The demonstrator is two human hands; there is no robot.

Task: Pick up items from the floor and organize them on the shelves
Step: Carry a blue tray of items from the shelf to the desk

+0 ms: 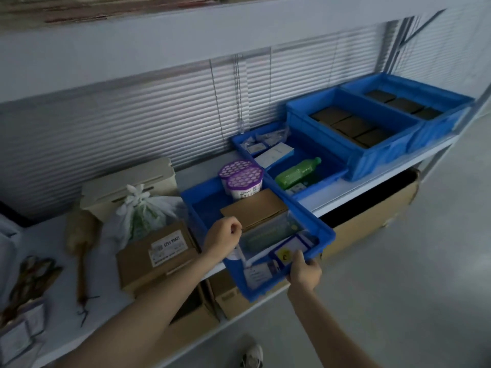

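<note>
A blue plastic bin (202,205) sits on the white shelf (106,301), its front corner hanging over the shelf edge. Inside it are a flat cardboard box (255,211), two purple-lidded tubs (243,179), a clear plastic case (268,235) and a blue-framed card (289,252). My left hand (221,237) reaches into the bin with curled fingers at the edge of the clear case. My right hand (305,272) grips the bin's front rim near the card.
Left of the bin stand a labelled cardboard box (156,254), a tied white bag (140,211), a cream box (127,181) and a wooden brush (79,243). More blue bins (353,144) line the shelf to the right. Cardboard boxes (372,221) sit below.
</note>
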